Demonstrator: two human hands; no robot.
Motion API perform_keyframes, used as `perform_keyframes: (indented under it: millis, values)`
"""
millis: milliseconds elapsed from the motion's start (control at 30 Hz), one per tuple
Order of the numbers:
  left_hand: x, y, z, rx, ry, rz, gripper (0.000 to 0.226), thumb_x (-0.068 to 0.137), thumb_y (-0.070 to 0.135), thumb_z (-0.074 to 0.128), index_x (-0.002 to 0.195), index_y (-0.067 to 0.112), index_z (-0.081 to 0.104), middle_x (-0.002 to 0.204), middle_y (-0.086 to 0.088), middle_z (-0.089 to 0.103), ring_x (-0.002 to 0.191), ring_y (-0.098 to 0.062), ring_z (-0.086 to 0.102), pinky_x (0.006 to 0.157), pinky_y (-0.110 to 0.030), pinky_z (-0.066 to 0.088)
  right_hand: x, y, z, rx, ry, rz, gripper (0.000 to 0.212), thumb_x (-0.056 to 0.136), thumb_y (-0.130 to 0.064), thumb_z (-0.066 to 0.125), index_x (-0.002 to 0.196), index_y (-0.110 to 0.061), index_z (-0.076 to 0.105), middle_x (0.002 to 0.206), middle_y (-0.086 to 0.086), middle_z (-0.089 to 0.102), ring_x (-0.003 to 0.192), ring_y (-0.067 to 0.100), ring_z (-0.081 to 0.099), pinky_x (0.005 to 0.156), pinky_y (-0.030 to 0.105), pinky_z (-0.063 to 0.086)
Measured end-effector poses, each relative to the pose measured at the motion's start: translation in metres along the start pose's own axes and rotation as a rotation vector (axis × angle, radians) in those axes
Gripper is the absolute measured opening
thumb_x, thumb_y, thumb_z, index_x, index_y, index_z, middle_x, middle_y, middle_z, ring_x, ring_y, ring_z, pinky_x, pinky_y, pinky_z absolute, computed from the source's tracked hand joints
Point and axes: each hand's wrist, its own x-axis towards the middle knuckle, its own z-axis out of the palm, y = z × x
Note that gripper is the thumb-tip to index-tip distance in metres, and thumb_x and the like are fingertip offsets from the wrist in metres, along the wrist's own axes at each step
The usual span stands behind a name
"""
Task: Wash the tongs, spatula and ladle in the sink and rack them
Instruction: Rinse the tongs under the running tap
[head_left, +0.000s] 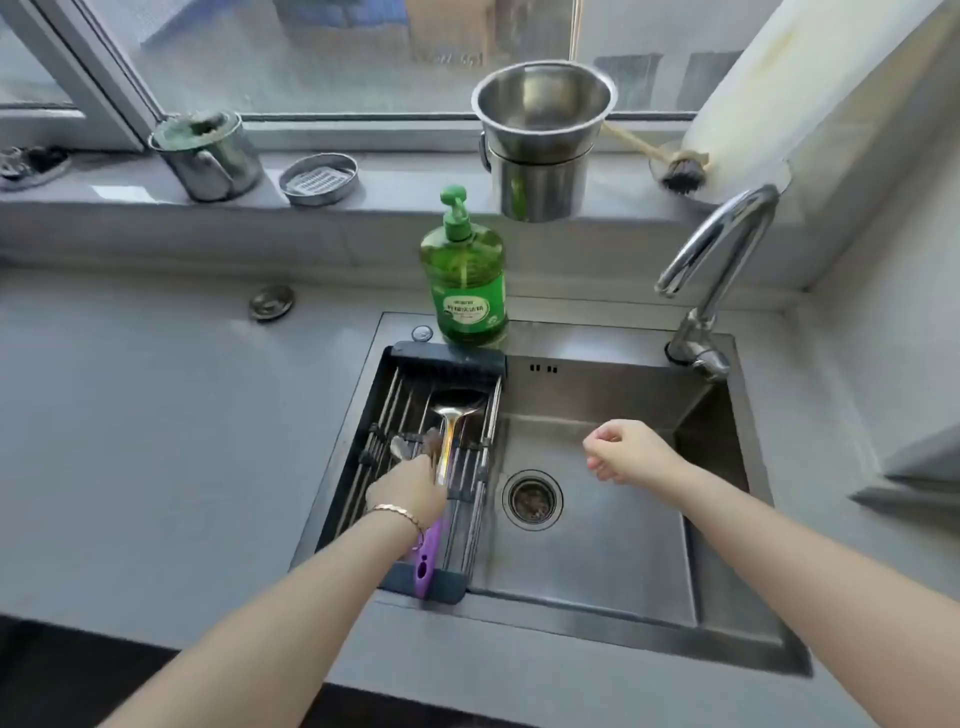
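Grip of your left hand (408, 491) unclear: fingers hidden, palm down on the purple-handled steel ladle (457, 415) lying in the dark wire rack (447, 361). Your right hand (623, 452) hovers loosely curled, empty, over the steel sink (597, 545).

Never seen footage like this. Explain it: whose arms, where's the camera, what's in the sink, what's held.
No machine here: a person's bare arms, filmed by one wide camera on their head, looking down. The left hand reaches into the drying rack across the left side of the sink, at a metal utensil with a purple handle; blur hides what its fingers grip. The right hand hovers over the basin, loosely curled, empty. A green soap bottle stands behind the rack.
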Motion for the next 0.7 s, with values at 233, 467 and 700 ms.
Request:
perform_keyframes:
  millis: [233, 467, 700]
  values:
    - [0.041, -0.023, 0.036, -0.207, -0.055, -0.042, 0.048, 0.084, 0.041, 0.058, 0.120, 0.013, 0.042, 0.111, -0.005, 0.058, 0.092, -0.023, 0.062, 0.075, -0.037, 0.053, 0.011, 0.033, 0.045, 0.121, 0.102, 0.176, 0.016, 0.092, -0.008, 0.048, 0.077, -0.011, 0.053, 0.065, 0.002, 0.058, 0.050, 0.011, 0.054, 0.045, 0.017, 0.040]
    - [0.071, -0.039, 0.052, -0.498, -0.079, -0.116, 0.022, 0.095, 0.030, 0.043, 0.106, 0.013, 0.052, 0.075, 0.002, 0.056, 0.061, -0.016, 0.056, 0.062, -0.032, 0.050, 0.010, 0.053, 0.068, 0.168, 0.157, 0.289, 0.023, 0.092, -0.005, 0.049, 0.071, -0.014, 0.051, 0.066, 0.005, 0.057, 0.037, -0.001, 0.054, 0.036, 0.006, 0.037]
    - [0.067, -0.043, 0.015, -0.547, 0.129, -0.042, 0.016, 0.097, 0.024, 0.038, 0.092, 0.011, 0.047, 0.082, -0.010, 0.062, 0.068, -0.022, 0.061, 0.067, -0.038, 0.055, 0.009, 0.038, 0.067, 0.129, 0.091, 0.247, 0.018, 0.092, -0.004, 0.049, 0.076, -0.012, 0.052, 0.067, 0.004, 0.058, 0.050, 0.009, 0.056, 0.039, 0.005, 0.038]
